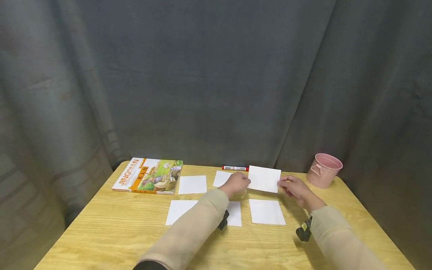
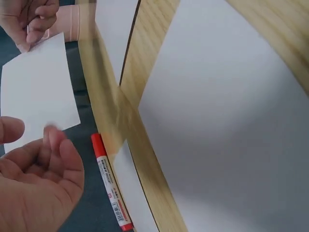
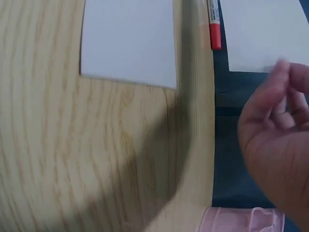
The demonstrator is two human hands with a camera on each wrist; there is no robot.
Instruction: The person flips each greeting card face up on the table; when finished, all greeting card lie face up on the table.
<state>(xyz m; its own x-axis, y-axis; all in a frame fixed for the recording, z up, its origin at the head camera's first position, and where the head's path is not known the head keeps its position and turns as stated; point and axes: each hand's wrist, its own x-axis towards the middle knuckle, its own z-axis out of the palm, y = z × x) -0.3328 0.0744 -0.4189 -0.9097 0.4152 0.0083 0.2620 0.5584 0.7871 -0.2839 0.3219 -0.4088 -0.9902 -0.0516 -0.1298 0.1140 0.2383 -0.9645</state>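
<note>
A square white card [image 1: 264, 179] is held tilted up off the far right part of the table. My right hand [image 1: 297, 190] pinches its right edge between thumb and fingers. At the card's left edge is my left hand [image 1: 235, 183]; in the left wrist view its thumb and loosely bent fingers [image 2: 65, 157] stand apart, overlapping the card's edge. More white cards lie flat: one at the far left [image 1: 192, 184], one behind my left hand [image 1: 221, 178], and a nearer row of left [image 1: 180, 210], middle [image 1: 235, 213] and right [image 1: 267, 212] cards, partly covered by my left sleeve.
A red-capped marker [image 1: 235, 168] lies along the table's far edge, behind the cards. A colourful book [image 1: 148, 175] is at the far left corner, a pink bucket [image 1: 324, 170] at the far right. Grey curtains [image 1: 202, 82] hang behind the wooden table [image 1: 111, 232].
</note>
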